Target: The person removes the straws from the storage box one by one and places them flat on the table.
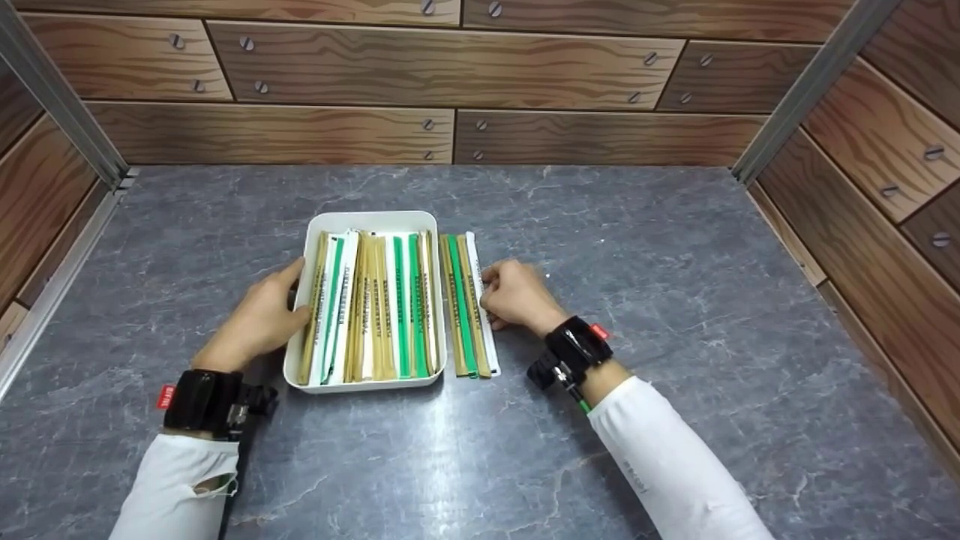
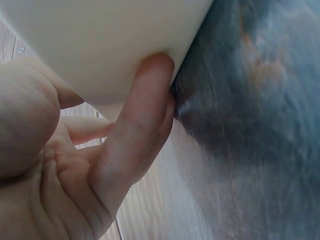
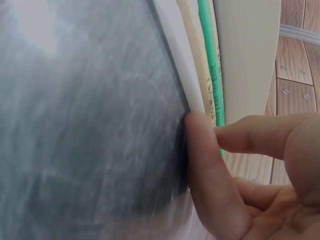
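Note:
A white rectangular tray [image 1: 373, 388] stands on the table, filled with long slim printed wrapped sticks [image 1: 382, 307] in tan, green and white. My left hand [image 1: 262, 311] rests against the tray's left side; the left wrist view shows a finger [image 2: 145, 100] touching the outer wall. Along the tray's right side lies a short row of the same sticks, among them a green one [image 1: 461, 307]. At the row's outer edge, my right hand [image 1: 521, 296] pinches a white wrapped stick [image 3: 177, 50] between thumb and finger. Its upper part shows in the right wrist view; the fingers partly hide it.
The grey marbled table [image 1: 675, 300] extends around the tray. Wood-patterned panels [image 1: 450, 67] stand at the back and sides, with metal posts [image 1: 810, 82] at the corners. Both wrists wear black camera straps [image 1: 577, 349].

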`<state>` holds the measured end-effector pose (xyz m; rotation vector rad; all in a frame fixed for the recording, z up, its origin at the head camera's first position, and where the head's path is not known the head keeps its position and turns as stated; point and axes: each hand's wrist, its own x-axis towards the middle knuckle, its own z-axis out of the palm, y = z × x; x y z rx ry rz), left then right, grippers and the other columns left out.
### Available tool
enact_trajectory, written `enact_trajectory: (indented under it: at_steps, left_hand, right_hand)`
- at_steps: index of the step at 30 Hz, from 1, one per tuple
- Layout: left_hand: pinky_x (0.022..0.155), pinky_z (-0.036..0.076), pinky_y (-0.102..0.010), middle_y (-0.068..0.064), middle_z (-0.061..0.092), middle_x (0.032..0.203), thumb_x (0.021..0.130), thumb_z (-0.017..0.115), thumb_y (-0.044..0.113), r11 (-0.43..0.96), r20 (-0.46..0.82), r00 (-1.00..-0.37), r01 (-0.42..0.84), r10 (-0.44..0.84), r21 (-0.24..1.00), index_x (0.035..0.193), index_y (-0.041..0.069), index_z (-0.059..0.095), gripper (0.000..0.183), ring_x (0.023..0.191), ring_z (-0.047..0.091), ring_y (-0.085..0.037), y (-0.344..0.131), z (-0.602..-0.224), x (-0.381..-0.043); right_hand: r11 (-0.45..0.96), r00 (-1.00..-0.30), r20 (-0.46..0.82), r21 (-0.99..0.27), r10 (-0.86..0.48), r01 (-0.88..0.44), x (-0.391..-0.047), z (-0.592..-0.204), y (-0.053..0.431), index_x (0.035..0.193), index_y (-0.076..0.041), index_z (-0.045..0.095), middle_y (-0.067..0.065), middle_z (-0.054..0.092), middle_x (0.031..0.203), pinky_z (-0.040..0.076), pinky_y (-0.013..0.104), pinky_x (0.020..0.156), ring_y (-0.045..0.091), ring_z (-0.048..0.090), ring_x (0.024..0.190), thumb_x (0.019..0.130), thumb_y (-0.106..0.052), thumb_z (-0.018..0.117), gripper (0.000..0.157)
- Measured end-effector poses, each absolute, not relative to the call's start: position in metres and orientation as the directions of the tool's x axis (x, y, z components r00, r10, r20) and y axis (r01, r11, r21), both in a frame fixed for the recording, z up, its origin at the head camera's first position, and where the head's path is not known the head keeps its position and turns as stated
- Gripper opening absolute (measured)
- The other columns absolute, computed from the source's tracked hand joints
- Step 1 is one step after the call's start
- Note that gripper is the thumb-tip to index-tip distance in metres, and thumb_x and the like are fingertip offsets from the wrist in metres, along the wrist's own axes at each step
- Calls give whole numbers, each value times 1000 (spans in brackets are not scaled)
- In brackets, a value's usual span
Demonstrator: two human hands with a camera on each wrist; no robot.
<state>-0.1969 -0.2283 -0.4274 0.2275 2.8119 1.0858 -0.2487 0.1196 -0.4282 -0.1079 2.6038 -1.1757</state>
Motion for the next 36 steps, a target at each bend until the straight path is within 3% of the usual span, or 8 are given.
enact_trajectory:
  at_steps: [11,19,23,27,29,32,34,36]
  left_hand:
    - [120,29,-63,-41,30,157,92,59,2,740,-75,-983,77,169,668,161,-9,18,81,144,35,-54,-231,-428,-195]
    - [120,28,-63,-41,31,157,93,58,1,735,-65,-983,85,174,673,161,-11,18,80,145,34,-53,-231,-428,-194]
    - [120,28,-63,-42,32,156,93,58,1,737,-57,-982,96,180,669,160,-12,18,79,144,34,-53,-231,-428,-195]
    - [120,29,-64,-42,32,156,92,59,1,734,-63,-982,90,179,673,161,-11,18,81,144,35,-55,-229,-428,-196]
    - [119,29,-64,-42,32,156,93,59,1,733,-67,-982,88,179,675,161,-10,17,81,144,35,-55,-229,-428,-196]
    - [119,30,-64,-42,32,156,92,59,1,735,-71,-982,82,174,673,161,-9,17,81,143,35,-55,-229,-428,-197]
    - [119,30,-64,-42,32,156,92,59,0,736,-71,-983,80,171,672,161,-9,17,81,143,36,-55,-229,-427,-197]
    - [119,30,-64,-42,32,155,92,59,0,738,-74,-983,78,171,671,162,-9,17,82,143,36,-55,-229,-427,-197]
  right_hand:
    - [666,-955,-216,-746,-204,26,-248,-424,116,139,9,57,15,69,97,62,32,56,20,68,61,84,6,56,55]
    - [694,-953,-9,-687,-303,-214,-249,-381,93,138,1,59,8,67,105,56,29,68,18,62,81,87,-2,70,53]
    - [678,-933,-57,-703,-355,-215,-245,-360,65,142,-2,57,6,65,105,57,26,62,17,64,75,86,3,68,57]
    - [737,-910,-117,-632,-397,-240,-246,-353,33,144,-1,54,6,65,94,48,21,51,11,52,60,85,5,65,60]
    - [772,-903,-131,-577,-410,-267,-247,-355,19,134,1,59,6,63,88,43,21,48,11,47,56,84,5,64,51]
    - [830,-894,-144,-457,-424,-319,-251,-362,0,93,-6,63,4,57,79,42,25,48,14,45,57,80,7,60,18]
    - [863,-891,-150,-359,-428,-354,-254,-369,-10,74,-13,51,4,56,78,48,29,54,17,52,64,79,6,61,22]
    - [889,-893,-161,-269,-420,-370,-257,-375,-17,69,-15,47,6,64,83,54,33,62,21,60,73,80,4,62,27]
